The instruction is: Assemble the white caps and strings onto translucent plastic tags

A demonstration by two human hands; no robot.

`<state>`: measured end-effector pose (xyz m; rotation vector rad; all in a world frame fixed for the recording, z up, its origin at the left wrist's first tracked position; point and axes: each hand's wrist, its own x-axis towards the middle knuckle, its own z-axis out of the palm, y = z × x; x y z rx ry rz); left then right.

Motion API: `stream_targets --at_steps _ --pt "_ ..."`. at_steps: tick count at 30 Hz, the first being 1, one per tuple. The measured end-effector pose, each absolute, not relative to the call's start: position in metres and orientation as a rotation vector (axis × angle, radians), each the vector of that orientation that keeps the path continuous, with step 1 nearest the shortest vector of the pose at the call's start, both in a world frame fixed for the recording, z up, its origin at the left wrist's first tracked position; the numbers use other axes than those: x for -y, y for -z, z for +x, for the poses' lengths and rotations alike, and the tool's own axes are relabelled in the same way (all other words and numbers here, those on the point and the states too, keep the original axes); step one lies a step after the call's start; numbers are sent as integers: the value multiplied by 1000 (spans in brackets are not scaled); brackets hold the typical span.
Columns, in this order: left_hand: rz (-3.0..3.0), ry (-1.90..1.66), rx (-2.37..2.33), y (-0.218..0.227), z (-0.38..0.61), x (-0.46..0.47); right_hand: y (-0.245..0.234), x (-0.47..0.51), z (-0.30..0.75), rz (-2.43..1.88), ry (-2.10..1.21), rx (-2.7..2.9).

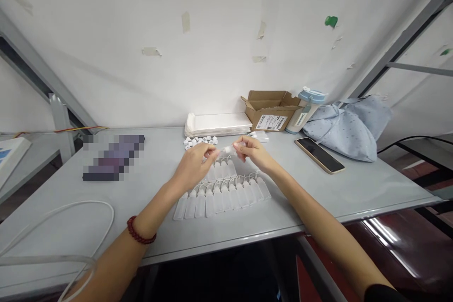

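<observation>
My left hand (194,164) is closed in a pinch on one end of a small translucent plastic bottle (226,150), held just above the table. My right hand (254,152) pinches at the other end of it; what exactly lies between those fingertips is too small to make out. Below my hands, a front row of flat translucent bottles (221,199) with white cords at their necks lies on the table. A shorter row of similar bottles (222,170) lies behind it. Several small white caps (200,141) are heaped just beyond my left hand.
Behind stand a stack of white trays (219,123), an open cardboard box (271,113) and a blue-lidded cup (306,111). To the right lie a phone (320,155) and a light-blue cloth bag (345,132). A white cable (106,205) loops at left on the grey table (148,240).
</observation>
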<state>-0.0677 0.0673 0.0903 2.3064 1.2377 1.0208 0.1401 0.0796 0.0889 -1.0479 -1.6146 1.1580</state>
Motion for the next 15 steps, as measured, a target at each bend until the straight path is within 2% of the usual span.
stream_targets --at_steps 3,6,15 --pt "2351 -1000 -1432 -86 -87 -85 -82 -99 166 -1298 -812 1592" --pt "2403 -861 -1613 -79 -106 -102 -76 -114 196 -1487 -677 1604" --pt "2461 -625 -1651 -64 -116 -115 -76 -118 242 -1593 -855 1650"
